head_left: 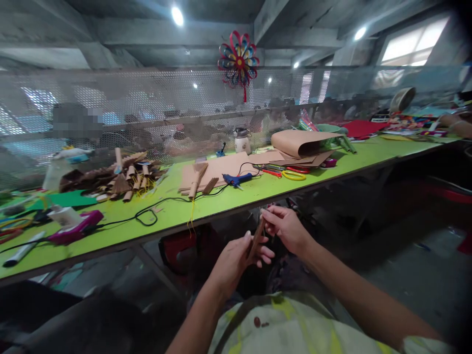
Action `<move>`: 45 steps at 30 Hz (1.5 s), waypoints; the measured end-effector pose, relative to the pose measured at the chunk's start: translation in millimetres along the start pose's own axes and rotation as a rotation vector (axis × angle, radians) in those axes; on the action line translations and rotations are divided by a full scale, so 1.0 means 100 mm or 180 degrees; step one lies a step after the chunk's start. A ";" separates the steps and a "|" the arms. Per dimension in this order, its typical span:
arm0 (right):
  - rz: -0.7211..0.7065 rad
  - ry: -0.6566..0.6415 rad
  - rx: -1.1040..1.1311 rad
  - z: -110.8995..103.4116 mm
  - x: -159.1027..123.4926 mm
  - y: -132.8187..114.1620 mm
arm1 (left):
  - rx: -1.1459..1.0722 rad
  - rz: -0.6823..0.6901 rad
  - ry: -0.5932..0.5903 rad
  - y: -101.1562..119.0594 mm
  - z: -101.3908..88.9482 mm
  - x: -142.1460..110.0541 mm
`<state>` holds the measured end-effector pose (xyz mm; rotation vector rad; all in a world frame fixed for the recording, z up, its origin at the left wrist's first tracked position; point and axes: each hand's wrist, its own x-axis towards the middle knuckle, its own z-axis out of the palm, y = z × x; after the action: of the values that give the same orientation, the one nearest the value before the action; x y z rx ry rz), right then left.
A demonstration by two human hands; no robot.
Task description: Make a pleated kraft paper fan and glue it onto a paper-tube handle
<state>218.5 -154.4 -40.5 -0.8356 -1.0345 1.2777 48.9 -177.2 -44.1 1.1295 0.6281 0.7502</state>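
one brown folded strip [257, 240], narrow, held aslant in the air before the front edge of the table, between both hands: left hand [236, 253], thumb and fingers clamped on its lower part, the other fingertips spread beyond it; right hand [285, 227], thumb and fingers pinched on its upper end. one table [171, 212], lime green, bearing the following. near the middle: one stack of brown sheets [224, 169]; one paper piece with rolled handle [194, 186], its yellow string hanging over the edge; one small set of pleated brown strips [210, 186], just beside it; one blue glue gun [236, 180], nozzle toward the front edge; one pair of yellow-handled scissors [294, 175]; one curled brown sheet [289, 142]; one pale bottle with dark lid [242, 142]. at left: one heap of brown paper pieces [136, 178], with yellow strings; one green sheet [70, 198]; one purple power strip [77, 229]. at right: red sheets [363, 129]. behind: one mesh partition [162, 101], with a multicoloured flower ornament [239, 62] at its top.
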 end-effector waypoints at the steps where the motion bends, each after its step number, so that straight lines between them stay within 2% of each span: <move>1: 0.0026 -0.0113 -0.0050 -0.01 0.01 -0.01 | -0.0096 -0.0019 -0.0033 0.01 0.00 0.01; 4: 0.0131 -0.0408 -0.0138 -0.06 0.02 -0.01 | -0.0218 -0.0105 -0.0098 0.01 -0.02 0.06; 8: 0.0250 -0.0593 -0.0029 -0.07 0.03 0.01 | -0.0149 -0.0063 0.0126 -0.06 -0.04 0.12; 12: 0.0194 -0.0742 0.0092 -0.03 -0.04 0.10 | 0.0319 0.0436 0.0565 -0.09 -0.07 0.13; 15: 0.0099 -0.0623 -0.0175 0.01 -0.14 0.19 | 0.0785 0.0801 0.0981 -0.09 -0.11 0.10; 17: 0.0136 -0.0653 -0.0365 0.03 -0.20 0.25 | 0.0945 0.0873 0.1145 -0.09 -0.14 0.08; 20: 0.0159 -0.0802 -0.0502 0.06 -0.27 0.32 | 0.0822 0.0850 0.1066 -0.12 -0.16 0.07; 26: -0.0035 -0.0523 -0.0868 0.06 -0.31 0.29 | 0.0048 0.0598 0.0972 -0.25 -0.13 0.08; 31: -0.0255 -0.0484 -0.1148 0.06 -0.36 0.27 | -0.0405 0.0396 0.0936 -0.30 -0.12 0.10; 37: 0.0356 -0.0466 -0.0791 0.08 -0.37 0.34 | -0.0283 0.0358 0.0931 -0.33 -0.15 0.10; 39: 0.0387 -0.0448 -0.0778 0.06 -0.36 0.35 | -0.0266 0.0349 0.0887 -0.32 -0.15 0.10; 42: 0.0050 -0.0136 -0.1116 0.01 -0.37 0.35 | -0.0391 0.0352 0.0839 -0.29 -0.14 0.09; 45: -0.0713 0.0186 -0.1740 -0.03 -0.38 0.36 | -0.0645 0.0423 0.0853 -0.24 -0.12 0.05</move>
<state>209.6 -187.2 -80.3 -1.1212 -1.4144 0.7807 47.6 -171.7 -70.9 0.8971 0.6880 1.0671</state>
